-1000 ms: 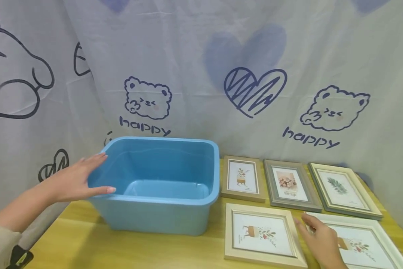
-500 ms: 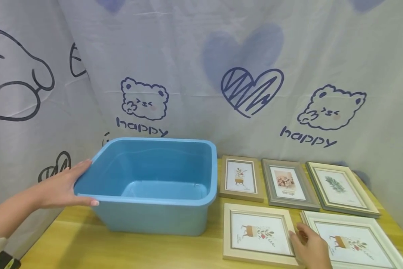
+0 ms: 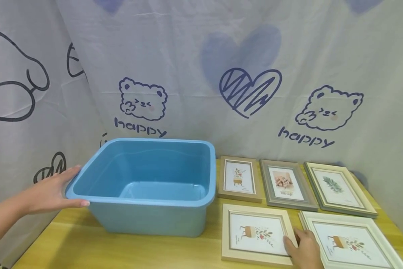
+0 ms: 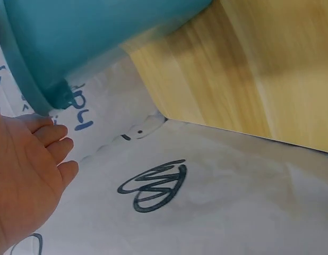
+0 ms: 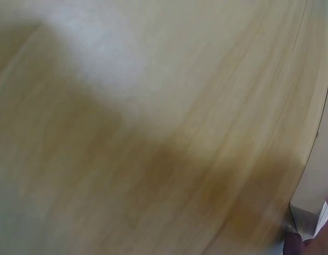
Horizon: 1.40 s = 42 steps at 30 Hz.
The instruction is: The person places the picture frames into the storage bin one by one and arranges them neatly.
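Note:
A light blue plastic basin stands on the left half of the wood-grain table. At its front left corner, my left hand touches the rim, thumb along the front and fingers along the left side. The left wrist view shows that hand with relaxed fingers just outside the rim. On the right, my right hand pinches the right edge of a cream picture frame, thumb on top and fingers at its side. A white picture frame lies close beside that hand. In the right wrist view only fingertips show.
Behind these lie a tan picture frame, a grey-brown one and a cream one with a leaf print. A printed cloth hangs along the table's back and left sides.
My left hand has moved left and down, from over the basin's rim to its outer corner. My right hand has shifted left from between the two front frames onto the cream frame's edge.

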{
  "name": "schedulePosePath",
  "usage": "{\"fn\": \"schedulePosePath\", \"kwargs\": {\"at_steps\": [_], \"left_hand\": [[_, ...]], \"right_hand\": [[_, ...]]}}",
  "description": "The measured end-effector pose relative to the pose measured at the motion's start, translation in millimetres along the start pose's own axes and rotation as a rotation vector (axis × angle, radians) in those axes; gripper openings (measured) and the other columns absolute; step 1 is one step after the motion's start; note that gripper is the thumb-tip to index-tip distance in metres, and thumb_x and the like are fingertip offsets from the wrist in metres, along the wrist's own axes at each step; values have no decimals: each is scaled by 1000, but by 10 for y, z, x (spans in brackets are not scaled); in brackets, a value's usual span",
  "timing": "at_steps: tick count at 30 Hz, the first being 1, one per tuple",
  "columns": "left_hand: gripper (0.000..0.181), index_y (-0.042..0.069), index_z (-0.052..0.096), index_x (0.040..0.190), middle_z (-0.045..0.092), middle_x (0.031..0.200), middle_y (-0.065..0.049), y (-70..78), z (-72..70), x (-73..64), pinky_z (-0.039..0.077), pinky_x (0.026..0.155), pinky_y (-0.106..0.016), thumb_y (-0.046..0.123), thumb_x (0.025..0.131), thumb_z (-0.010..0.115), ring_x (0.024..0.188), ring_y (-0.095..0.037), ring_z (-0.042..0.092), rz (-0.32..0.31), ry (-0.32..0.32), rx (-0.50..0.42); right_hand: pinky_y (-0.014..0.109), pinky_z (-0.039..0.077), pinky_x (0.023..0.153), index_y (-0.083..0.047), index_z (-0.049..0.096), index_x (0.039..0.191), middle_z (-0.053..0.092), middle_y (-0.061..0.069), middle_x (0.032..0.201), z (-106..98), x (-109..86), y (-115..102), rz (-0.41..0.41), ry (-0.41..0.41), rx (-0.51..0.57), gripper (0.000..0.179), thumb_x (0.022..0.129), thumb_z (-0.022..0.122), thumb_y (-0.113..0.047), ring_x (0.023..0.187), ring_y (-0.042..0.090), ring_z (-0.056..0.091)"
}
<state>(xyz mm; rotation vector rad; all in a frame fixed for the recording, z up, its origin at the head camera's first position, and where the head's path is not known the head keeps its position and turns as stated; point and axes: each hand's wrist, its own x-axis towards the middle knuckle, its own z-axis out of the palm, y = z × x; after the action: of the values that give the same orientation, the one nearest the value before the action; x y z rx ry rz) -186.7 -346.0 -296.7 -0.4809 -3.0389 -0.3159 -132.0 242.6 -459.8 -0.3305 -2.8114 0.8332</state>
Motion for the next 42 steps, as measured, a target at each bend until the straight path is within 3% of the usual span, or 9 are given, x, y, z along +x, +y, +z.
{"fn": "schedulePosePath", "kwargs": {"at_steps": [3,7,11,17,23,31,37,42], "left_hand": [[101,-13,23,140,45,125,-40,-27,24,-8,51,63,-48,43,72,72,90,-38,61,-1,0,-12],[103,-15,22,140,40,129,-42,-44,40,14,51,62,-42,45,73,71,88,-37,62,-12,-1,9],[103,-16,22,139,43,126,-42,-44,27,35,50,61,-39,47,73,71,86,-34,62,-31,-7,15],[104,-14,21,141,37,132,-42,-11,17,69,51,66,-48,47,72,71,94,-43,60,-26,-12,4],[105,-11,22,142,31,138,-39,2,17,100,47,76,-63,47,70,73,112,-58,46,9,0,28],[104,-11,28,140,33,137,-39,7,12,129,48,76,-62,47,68,74,108,-56,50,23,23,27],[103,-9,27,141,31,139,-39,31,35,146,45,79,-67,47,69,75,115,-60,41,8,23,-10],[104,-9,28,141,31,139,-39,35,39,151,41,82,-70,48,68,75,119,-61,37,4,29,2]], "right_hand": [[56,44,86,22,50,113,50,34,100,-5,6,-2,35,-43,-11,49,84,60,-15,94,48,54],[54,45,84,22,52,111,49,31,95,9,15,-2,74,-53,-24,48,83,62,-16,91,45,54],[54,45,85,20,53,112,49,28,92,25,17,-27,121,-61,-16,48,83,62,-17,91,43,54],[54,44,87,18,54,112,51,30,96,7,27,-26,140,-46,-17,45,84,62,-17,95,45,53],[55,44,86,20,56,105,55,32,95,-23,29,0,89,-48,-10,40,85,59,-14,94,47,55],[54,45,82,20,56,99,56,31,91,-46,45,34,59,-93,-14,38,84,59,-14,91,43,56],[50,46,77,19,52,98,53,28,87,1,38,39,107,-111,-20,39,83,60,-15,82,36,57],[49,44,76,19,50,94,50,27,84,29,42,29,95,-96,-66,36,83,59,-14,80,36,54]]}}
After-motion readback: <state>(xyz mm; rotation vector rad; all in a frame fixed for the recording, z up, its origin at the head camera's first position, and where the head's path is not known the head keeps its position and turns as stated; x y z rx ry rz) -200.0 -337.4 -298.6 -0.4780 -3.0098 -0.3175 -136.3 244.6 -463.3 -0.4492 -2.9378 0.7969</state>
